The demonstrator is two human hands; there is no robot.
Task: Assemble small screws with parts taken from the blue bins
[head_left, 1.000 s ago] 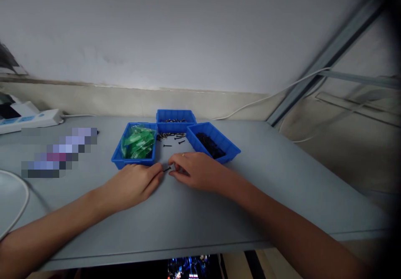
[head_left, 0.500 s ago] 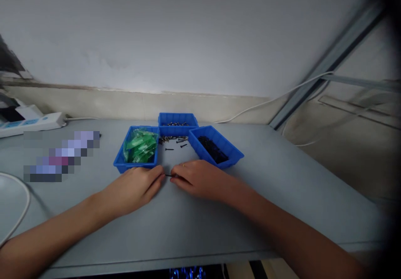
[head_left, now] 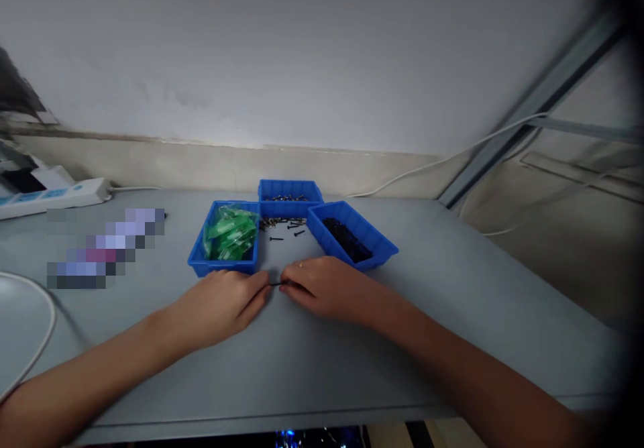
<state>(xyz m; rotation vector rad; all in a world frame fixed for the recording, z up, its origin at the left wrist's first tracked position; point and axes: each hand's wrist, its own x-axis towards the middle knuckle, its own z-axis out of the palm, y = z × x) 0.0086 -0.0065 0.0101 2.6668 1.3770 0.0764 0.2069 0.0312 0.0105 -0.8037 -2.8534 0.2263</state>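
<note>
The grey, smooth-topped counter point(head_left: 322, 374) stretches out before you, and both your bare forearms angle inward across it. Your left hand point(head_left: 221, 307) comes in palm down, its thumb and index finger pinched together; your right hand point(head_left: 327, 287) faces it, palm down, fingers curled and thumb tucked below.

Three ribbed blue plastic bins stand beyond your hands. The right blue bin point(head_left: 325, 233), set at a slant, holds a dark heap of slim black pieces point(head_left: 347, 239). The left blue bin point(head_left: 226, 268), just past your left hand, holds crinkled, shiny clear-and-green plastic packaging point(head_left: 231, 233). The rear blue bin point(head_left: 292, 209) holds small metallic pieces point(head_left: 289, 198).

Between the bins, a scatter of small metallic and dark hardware point(head_left: 274, 223) lies on the counter, with a few separate black screws point(head_left: 276, 239) nearer you. Smallest in hand is a thin dark straight rod point(head_left: 276, 284): it bridges the narrow gap between your fingertips, each grip closed on one end, the ends themselves hidden.
</note>
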